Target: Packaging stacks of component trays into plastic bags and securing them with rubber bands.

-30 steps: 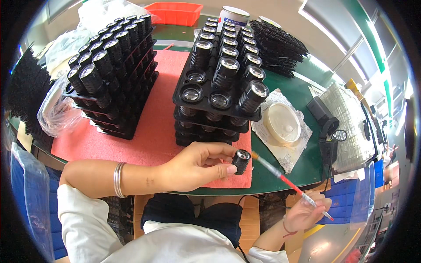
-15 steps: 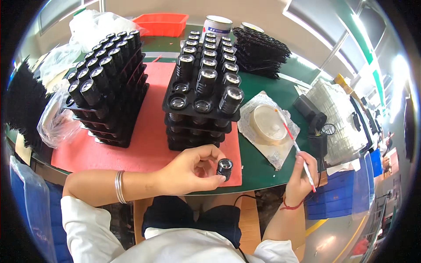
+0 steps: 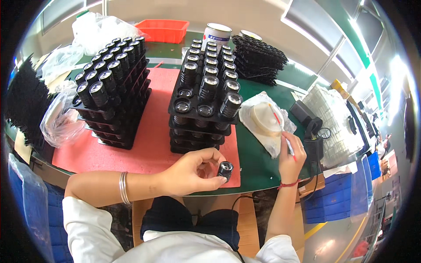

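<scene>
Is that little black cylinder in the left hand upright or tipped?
Roughly upright: the small black cylinder has its shiny lens on top.

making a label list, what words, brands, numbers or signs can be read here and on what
White can: carries printing, not copied here; its smallest characters are too small to read.
Brush: any marking is too small to read.
Held black cylinder: no readable text.

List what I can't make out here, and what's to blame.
- Head view: part of the black cylinder's side, covered by the left hand.
- Head view: part of the brush's handle, covered by the right hand.
- Head view: whether the brush tip touches the round dish; too small.
- Head view: the red bin's floor, hidden by its front wall.
</scene>
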`<state>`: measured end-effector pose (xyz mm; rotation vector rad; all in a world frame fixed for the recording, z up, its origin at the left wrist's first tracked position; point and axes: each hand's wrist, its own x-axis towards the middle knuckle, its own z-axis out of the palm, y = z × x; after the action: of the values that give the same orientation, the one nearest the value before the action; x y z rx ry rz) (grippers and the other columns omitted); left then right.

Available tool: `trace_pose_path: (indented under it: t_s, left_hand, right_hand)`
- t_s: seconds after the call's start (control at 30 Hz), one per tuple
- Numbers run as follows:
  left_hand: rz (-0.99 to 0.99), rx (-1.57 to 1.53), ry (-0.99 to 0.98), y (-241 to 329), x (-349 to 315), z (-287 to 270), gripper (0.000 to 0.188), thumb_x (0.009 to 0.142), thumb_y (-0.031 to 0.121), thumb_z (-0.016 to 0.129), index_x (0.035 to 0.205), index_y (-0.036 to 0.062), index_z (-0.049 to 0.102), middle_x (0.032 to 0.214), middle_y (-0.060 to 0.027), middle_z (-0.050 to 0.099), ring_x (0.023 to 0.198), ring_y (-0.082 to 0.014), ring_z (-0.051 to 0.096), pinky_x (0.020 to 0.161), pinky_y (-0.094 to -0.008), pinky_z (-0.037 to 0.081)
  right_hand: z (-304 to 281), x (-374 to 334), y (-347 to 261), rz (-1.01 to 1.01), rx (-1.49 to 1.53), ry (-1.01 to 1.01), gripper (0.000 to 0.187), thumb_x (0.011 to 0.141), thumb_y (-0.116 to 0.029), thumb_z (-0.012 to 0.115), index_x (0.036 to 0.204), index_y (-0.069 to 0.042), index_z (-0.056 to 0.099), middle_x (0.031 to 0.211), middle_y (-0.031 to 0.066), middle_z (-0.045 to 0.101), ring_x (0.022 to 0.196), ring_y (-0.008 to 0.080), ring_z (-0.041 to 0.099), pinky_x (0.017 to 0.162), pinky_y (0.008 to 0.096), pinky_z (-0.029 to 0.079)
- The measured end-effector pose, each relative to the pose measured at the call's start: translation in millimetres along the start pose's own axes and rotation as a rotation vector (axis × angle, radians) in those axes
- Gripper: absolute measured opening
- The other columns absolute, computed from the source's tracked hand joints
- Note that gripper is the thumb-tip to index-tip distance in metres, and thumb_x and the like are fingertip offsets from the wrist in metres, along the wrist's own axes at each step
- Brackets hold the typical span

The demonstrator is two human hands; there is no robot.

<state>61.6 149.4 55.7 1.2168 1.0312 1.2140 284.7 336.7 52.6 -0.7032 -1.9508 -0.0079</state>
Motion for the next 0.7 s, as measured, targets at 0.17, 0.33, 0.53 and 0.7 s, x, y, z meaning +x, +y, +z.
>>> trace_pose_path:
  t_s: [0.17,0.33,0.53,0.7]
  left_hand:
    - [-0.005,-0.025,-0.003,-2.5,-0.2,-1.2,0.024,0.084,0.014,0.071,0.102,0.0068,0.057,0.093,0.0040,0.056,0.074,-0.0013,0.049,0.064,-0.0184,0.040]
    - [-0.007,-0.032,0.007,-2.1,-0.5,0.1,0.024,0.083,0.014,0.072,0.101,0.0069,0.057,0.091,0.0047,0.056,0.071,0.0000,0.048,0.062,-0.0172,0.039]
    - [0.032,0.063,0.019,-5.1,-3.5,2.4,0.027,0.080,0.014,0.073,0.101,0.0069,0.058,0.093,0.0033,0.059,0.070,-0.0012,0.052,0.060,-0.0180,0.041]
    - [0.179,0.320,-0.032,4.5,-5.8,4.0,0.033,0.076,0.016,0.075,0.102,0.0063,0.058,0.091,0.0000,0.061,0.071,-0.0055,0.059,0.060,-0.0206,0.044]
  right_hand:
    - [3.1,-5.9,-3.5,-0.025,-0.048,-0.247,0.050,0.077,-0.011,0.073,0.123,-0.005,0.055,0.116,0.0191,0.059,0.106,0.0359,0.057,0.091,0.0404,0.046]
    - [-6.9,-27.5,-15.4,0.003,-0.033,-0.307,0.079,0.062,-0.026,0.086,0.129,-0.005,0.050,0.126,0.0170,0.053,0.116,0.0363,0.049,0.099,0.0441,0.039]
    - [-15.7,-35.0,-23.4,-0.056,0.005,-0.315,0.091,0.058,-0.043,0.086,0.132,-0.005,0.047,0.129,0.0161,0.050,0.118,0.0351,0.046,0.100,0.0460,0.036]
    - [-13.3,-39.4,-19.2,0.037,-0.085,-0.294,0.078,0.062,-0.036,0.084,0.126,-0.005,0.052,0.120,0.0143,0.056,0.112,0.0336,0.050,0.096,0.0445,0.038]
